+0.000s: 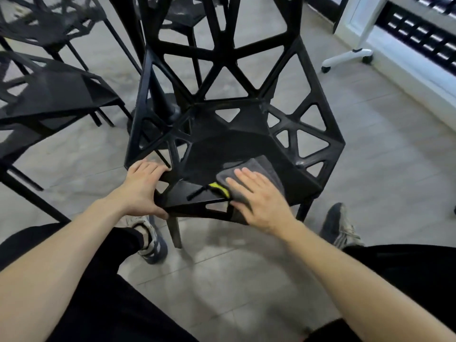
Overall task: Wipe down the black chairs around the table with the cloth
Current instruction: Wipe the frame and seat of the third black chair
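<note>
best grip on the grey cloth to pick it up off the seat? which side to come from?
Take the grey cloth by its far edge, coming from above. That part lies flat and bare on the chair seat, beyond the right hand pressing its near half. The near-left corner carries a yellow tag but lies against the fingers, so it looks less free.

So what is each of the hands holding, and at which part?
The left hand grips the black chair by its front-left seat corner. The right hand lies flat on the grey cloth, pressing it on the seat, not gripping.
</note>
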{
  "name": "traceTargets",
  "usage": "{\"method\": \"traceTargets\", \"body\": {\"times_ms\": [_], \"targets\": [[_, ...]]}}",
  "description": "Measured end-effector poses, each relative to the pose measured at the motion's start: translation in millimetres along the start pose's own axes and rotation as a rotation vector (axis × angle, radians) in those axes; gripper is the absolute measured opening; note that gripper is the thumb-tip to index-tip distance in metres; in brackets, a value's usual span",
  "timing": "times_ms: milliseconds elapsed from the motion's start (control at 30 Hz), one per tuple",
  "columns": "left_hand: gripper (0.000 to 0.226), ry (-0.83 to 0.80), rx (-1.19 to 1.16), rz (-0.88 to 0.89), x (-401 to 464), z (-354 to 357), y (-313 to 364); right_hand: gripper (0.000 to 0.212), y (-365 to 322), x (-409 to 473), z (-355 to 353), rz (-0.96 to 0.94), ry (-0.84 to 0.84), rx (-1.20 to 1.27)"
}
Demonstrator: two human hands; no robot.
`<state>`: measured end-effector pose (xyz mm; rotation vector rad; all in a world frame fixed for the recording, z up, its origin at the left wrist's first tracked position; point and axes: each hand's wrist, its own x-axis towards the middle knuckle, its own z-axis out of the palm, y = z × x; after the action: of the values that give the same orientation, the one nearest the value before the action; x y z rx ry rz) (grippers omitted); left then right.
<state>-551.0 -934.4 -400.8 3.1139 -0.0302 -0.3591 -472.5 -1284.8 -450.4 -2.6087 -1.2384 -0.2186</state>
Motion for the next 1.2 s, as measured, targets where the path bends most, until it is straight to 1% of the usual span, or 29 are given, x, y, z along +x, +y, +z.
{"method": "traceTargets", "body": {"times_ms": [67,100,133,167,233,267,300,333,367,400,467,500,533,600,633,667,733,800,833,900,967,1000,1033,1100,1133,1167,1200], "targets": [[0.144,-0.050,0.018,-0.032,1,-1,2,0.062,80,-21,-31,0.213,0.014,-0.047],[0.149,-0.075,0.020,-0.048,2,-3,6,0.063,107,-28,-45,0.292,0.008,-0.094],[0.156,-0.099,0.016,-0.065,3,-8,11,0.063,117,-30,-50,0.345,0.013,-0.130],[0.164,-0.130,0.018,-0.075,4,-15,19,0.063,108,-25,-48,0.393,0.020,-0.120],[0.174,-0.171,0.041,-0.049,10,-32,40,0.063,45,-10,-26,0.440,0.072,-0.011],[0.175,-0.170,0.061,-0.030,16,-41,53,0.061,5,-2,-12,0.380,0.093,0.039],[0.175,-0.176,0.087,-0.008,24,-49,65,0.058,-32,7,0,0.267,0.081,0.084],[0.175,-0.195,0.103,0.017,34,-58,76,0.058,-59,14,7,0.151,0.040,0.109],[0.176,-0.229,0.113,0.035,44,-65,87,0.058,-72,18,9,0.057,-0.012,0.123],[0.177,-0.275,0.116,0.031,52,-72,97,0.059,-69,19,6,-0.014,-0.046,0.131],[0.178,-0.374,0.087,-0.007,65,-80,111,0.059,-29,10,-6,-0.093,-0.092,0.096],[0.178,-0.411,0.069,-0.018,69,-82,115,0.059,1,1,-14,-0.065,-0.100,0.057],[0.179,-0.435,0.054,-0.028,73,-84,119,0.059,39,-8,-23,0.004,-0.085,-0.009],[0.182,-0.467,0.012,-0.050,79,-83,123,0.062,115,-25,-50,0.206,-0.050,-0.164],[0.183,-0.474,-0.006,-0.058,82,-81,125,0.063,141,-30,-64,0.282,-0.046,-0.225],[0.182,-0.475,-0.017,-0.065,85,-78,126,0.063,154,-30,-71,0.328,-0.043,-0.271],[0.181,-0.476,-0.052,-0.065,92,-73,126,0.062,141,-21,-63,0.395,-0.015,-0.246],[0.182,-0.492,-0.066,-0.052,94,-68,124,0.058,93,-20,-41,0.435,0.046,-0.106],[0.180,-0.493,-0.061,-0.041,92,-67,122,0.057,62,-22,-30,0.412,0.068,-0.030],[0.170,-0.480,-0.042,-0.007,84,-65,119,0.056,1,-21,-15,0.283,0.078,0.096],[0.160,-0.484,0.010,0.024,80,-67,119,0.059,-46,-18,-9,0.154,0.004,0.155],[0.157,-0.488,0.038,0.034,81,-71,119,0.060,-57,-15,-8,0.109,-0.035,0.151],[0.155,-0.488,0.058,0.039,86,-77,119,0.061,-55,-12,-8,0.049,-0.057,0.134],[0.146,-0.477,0.074,0.036,101,-88,119,0.061,-23,-8,-14,-0.037,-0.098,0.078],[0.139,-0.468,0.078,0.036,109,-91,119,0.060,4,-5,-20,-0.010,-0.117,0.064],[0.136,-0.458,0.069,0.030,116,-91,119,0.061,37,0,-28,0.065,-0.130,0.041],[0.138,-0.454,0.051,0.010,122,-89,118,0.065,73,9,-37,0.172,-0.167,-0.006]]}}
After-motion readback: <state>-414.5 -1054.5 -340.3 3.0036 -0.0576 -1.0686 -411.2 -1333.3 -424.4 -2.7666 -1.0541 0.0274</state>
